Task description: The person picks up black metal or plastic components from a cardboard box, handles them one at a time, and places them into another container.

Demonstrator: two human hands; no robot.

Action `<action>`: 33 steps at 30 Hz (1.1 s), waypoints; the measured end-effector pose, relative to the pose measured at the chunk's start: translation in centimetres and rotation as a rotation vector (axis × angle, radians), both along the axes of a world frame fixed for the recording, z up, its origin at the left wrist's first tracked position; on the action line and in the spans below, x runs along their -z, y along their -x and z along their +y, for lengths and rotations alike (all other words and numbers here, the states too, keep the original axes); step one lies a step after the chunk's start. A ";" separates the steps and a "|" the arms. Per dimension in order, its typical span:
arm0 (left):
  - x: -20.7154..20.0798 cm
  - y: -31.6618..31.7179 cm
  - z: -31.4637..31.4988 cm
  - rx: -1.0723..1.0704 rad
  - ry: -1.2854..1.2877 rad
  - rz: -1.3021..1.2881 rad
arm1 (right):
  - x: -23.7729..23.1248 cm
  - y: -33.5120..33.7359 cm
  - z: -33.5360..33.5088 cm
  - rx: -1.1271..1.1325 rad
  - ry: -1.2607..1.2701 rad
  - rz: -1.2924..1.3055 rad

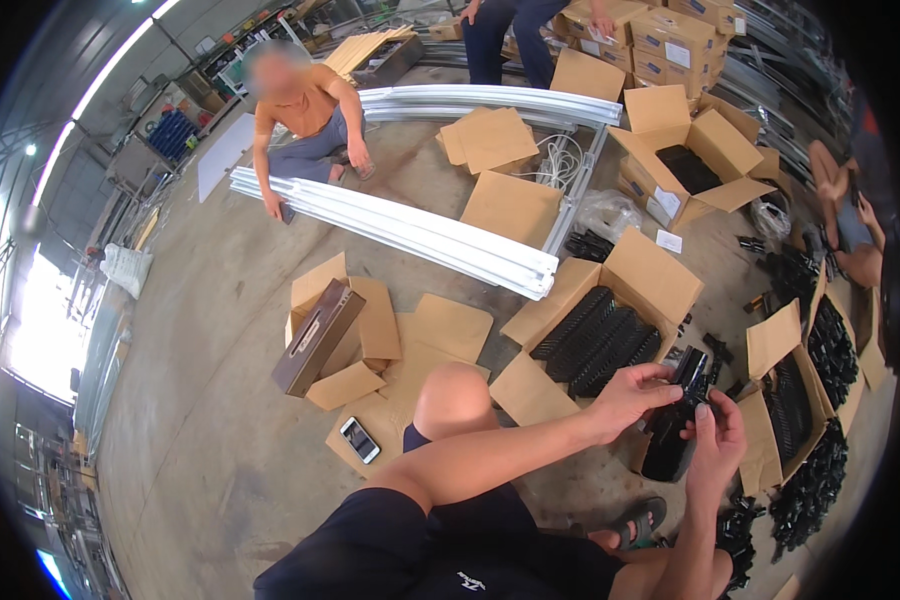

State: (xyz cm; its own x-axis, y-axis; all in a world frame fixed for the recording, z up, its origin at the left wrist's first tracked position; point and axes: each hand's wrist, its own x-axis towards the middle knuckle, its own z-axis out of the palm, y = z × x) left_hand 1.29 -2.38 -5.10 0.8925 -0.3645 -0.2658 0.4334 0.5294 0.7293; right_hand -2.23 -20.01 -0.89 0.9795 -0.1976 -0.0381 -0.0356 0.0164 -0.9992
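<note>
In front of my right side, my left hand is closed with thumb and fingers on a shiny black part, held tilted upward. My right hand is closed at the lower end of the same black part; whether it grips a second piece is hard to tell. Just below the hands is a dark block-shaped thing, partly covered by them. An open cardboard box beyond my hands holds rows of black parts. To the right, another open carton contains similar black pieces.
Loose black parts lie heaped at the right. White metal profiles stretch across the floor ahead. A phone rests on flattened cardboard beside my knee. A person in orange squats far left; others are at the top and right.
</note>
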 end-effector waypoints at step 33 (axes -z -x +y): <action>-1.2 -0.7 1.1 -0.008 0.055 0.066 | 0.7 -0.9 -0.8 -0.078 -0.207 0.128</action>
State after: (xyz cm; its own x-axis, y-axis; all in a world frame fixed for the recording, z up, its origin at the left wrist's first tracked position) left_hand 2.01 -1.32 -3.89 0.8767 -0.3729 -0.3038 0.4750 0.5715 0.6692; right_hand -1.32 -20.82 -1.60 0.9762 -0.0970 -0.1942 -0.1702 0.2127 -0.9622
